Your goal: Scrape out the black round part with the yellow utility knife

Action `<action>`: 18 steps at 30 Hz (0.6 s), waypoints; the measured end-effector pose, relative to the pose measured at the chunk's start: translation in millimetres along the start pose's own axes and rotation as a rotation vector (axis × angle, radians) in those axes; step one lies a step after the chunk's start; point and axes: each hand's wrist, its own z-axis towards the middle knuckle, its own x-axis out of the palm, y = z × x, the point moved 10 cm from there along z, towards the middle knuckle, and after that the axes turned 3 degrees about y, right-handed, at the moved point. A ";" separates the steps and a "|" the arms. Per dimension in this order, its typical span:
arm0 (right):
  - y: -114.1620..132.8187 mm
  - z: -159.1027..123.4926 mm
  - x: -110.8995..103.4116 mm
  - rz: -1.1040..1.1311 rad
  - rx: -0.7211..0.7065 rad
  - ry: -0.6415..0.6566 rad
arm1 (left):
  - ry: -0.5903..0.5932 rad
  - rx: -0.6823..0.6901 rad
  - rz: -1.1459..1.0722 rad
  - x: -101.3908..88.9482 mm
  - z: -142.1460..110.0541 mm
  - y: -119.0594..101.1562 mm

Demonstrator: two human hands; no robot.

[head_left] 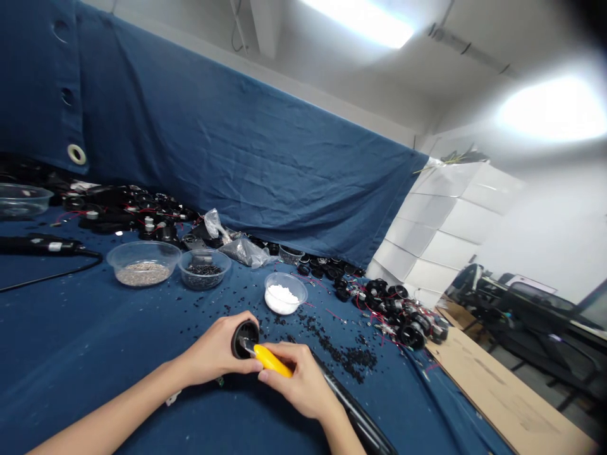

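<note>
My left hand [222,354] curls around a black cup [244,331], its mouth facing my right hand [303,379], which, from here, I see gripping a yellow-handled tool [272,360], tip at the cup's mouth. Beyond both hands sits a clear bowl [302,293]; a black rod [365,420] lies by the right wrist.
</note>
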 end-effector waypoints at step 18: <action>0.6 0.5 -0.9 -0.009 0.004 -0.003 | -0.003 -0.003 0.020 0.4 0.1 -0.5</action>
